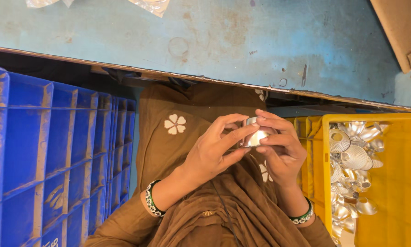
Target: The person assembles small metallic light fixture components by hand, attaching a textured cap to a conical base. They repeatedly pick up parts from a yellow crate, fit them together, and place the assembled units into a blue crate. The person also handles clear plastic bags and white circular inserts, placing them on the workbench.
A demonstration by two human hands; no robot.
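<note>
Snugly between both hands: silver cup (254, 137)

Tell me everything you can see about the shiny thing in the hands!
The small shiny silver metal piece looks round and cup-like, with a mirror-bright side catching the light. It is held up over the person's brown-clothed lap, pinched between both hands: the left hand grips it from one side, the right hand wraps the other. Fingers hide much of it, so its full shape is unclear.

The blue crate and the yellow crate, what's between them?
In the head view, between the blue crate and the yellow crate lies brown cloth, with both hands, left hand and right hand, holding a shiny metal cup.
</note>
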